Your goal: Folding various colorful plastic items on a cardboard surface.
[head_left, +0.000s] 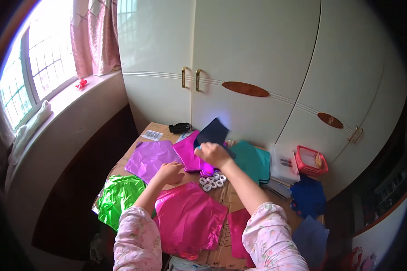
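Note:
My right hand (pixel 214 154) is closed on the lower part of a dark navy sheet (pixel 215 131), which stands up above the table. Behind it lies a magenta foil sheet (pixel 184 148) with a shiny purple crumpled piece (pixel 207 170) at its lower edge. My left hand (pixel 169 173) rests low over the cardboard, fingers stretched toward the magenta sheet, holding nothing that I can see. Beside it is a lilac foil sheet (pixel 148 156). Several small white rings (pixel 207 180) sit in a cluster below my right hand. Nearest me spreads a large pink foil sheet (pixel 190 217).
Bright green foil (pixel 117 198) lies at the left, teal sheets (pixel 251 158) at the right. Beyond those are a clear plastic box (pixel 284 165), a red basket (pixel 309 162) and blue sheets (pixel 308 196). A black object (pixel 180 128) lies at the back, before white cupboard doors (pixel 253 49).

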`<state>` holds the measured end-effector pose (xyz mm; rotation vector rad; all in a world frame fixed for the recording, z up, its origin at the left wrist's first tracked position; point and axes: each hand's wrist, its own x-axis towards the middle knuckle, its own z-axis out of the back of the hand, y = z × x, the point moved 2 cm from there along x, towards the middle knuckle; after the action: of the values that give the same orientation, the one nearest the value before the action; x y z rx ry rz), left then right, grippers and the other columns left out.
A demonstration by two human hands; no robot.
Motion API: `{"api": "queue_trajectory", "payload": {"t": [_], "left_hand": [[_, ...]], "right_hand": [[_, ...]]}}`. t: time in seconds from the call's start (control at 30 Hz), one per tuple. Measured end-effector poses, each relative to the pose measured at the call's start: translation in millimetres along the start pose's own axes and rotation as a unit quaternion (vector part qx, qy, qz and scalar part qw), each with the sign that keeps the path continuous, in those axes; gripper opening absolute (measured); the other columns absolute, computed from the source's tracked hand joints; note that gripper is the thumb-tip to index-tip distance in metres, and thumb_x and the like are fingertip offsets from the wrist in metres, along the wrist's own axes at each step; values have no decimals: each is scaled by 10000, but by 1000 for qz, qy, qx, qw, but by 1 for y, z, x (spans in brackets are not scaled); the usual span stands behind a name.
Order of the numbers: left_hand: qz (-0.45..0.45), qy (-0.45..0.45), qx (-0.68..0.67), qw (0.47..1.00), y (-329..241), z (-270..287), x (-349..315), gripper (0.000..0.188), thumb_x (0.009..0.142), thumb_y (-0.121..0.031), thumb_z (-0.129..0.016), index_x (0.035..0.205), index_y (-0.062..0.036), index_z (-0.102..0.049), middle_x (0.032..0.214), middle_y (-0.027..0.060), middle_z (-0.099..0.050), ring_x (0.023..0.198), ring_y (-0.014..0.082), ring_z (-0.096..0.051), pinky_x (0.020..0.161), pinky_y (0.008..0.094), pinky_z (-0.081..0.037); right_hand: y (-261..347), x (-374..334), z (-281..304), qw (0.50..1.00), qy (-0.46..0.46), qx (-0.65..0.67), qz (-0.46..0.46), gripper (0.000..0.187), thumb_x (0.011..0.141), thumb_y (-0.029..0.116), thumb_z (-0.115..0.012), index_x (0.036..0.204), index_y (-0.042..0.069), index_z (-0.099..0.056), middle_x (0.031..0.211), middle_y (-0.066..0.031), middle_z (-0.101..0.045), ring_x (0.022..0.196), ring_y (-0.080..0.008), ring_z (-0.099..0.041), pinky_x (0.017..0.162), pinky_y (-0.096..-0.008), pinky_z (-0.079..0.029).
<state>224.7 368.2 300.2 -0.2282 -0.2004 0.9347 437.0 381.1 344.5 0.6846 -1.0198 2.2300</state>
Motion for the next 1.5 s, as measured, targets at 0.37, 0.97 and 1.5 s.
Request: {"api": "queue_trajectory", "payload": {"t": [0.37,0.97,1.5], "left_hand": [[-13,13,-75,997,25,-12,-13,288,822,-259,-546,1039,-108,-660,1058,113,-649,996,301,-617,862,419,-481],[-81,-88,30,992,16,-36,5,243,783,-199,-554,955,-61,-656,1050,87,-651,1013,263,-611,837,414,-476],[-52,-151,-44,986,-9,-21,20,236,843,-218,-563,1022,-77,-625,973,96,-621,941,304,-592,824,449,-451]], "right_hand": [[46,-46,-34,985,133,99,50,115,778,165,-572,685,124,-519,703,-43,-541,639,-198,-614,530,-310,-524],[50,-40,-63,903,247,271,-223,170,781,225,-638,850,87,-710,846,-96,-679,830,-275,-652,754,-390,-524],[40,-41,-60,754,191,388,-495,204,691,215,-777,815,59,-734,695,-101,-693,620,-175,-664,615,-310,-515]]}}
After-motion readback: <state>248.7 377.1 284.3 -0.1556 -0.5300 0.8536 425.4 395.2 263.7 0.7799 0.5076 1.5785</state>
